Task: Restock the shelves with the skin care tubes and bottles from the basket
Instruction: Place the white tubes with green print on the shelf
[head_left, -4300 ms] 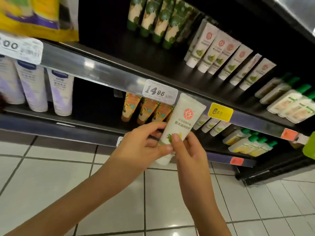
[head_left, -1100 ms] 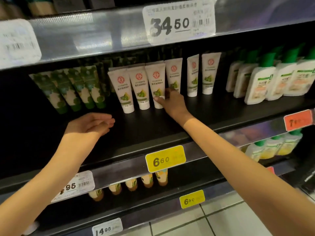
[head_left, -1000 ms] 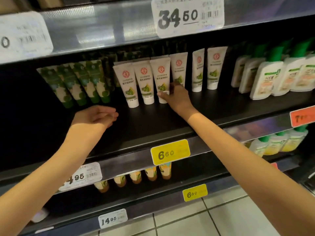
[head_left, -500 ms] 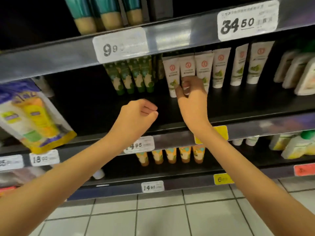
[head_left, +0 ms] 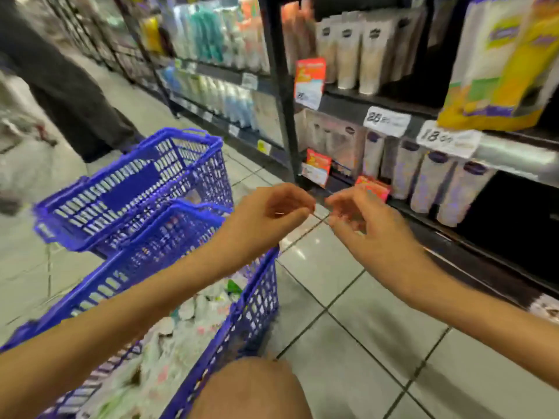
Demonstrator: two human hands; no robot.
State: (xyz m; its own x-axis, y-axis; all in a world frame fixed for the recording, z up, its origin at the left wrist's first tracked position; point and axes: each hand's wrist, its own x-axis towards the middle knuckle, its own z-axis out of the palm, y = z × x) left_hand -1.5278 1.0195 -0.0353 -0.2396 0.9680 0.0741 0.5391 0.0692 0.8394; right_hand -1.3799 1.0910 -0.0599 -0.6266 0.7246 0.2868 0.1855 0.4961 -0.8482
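Head view: left hand and right hand hover loosely curled, holding nothing.

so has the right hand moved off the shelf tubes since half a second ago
Yes. The right hand has pulled back out of the shelving and now hangs empty over the floor tiles beside the left hand.
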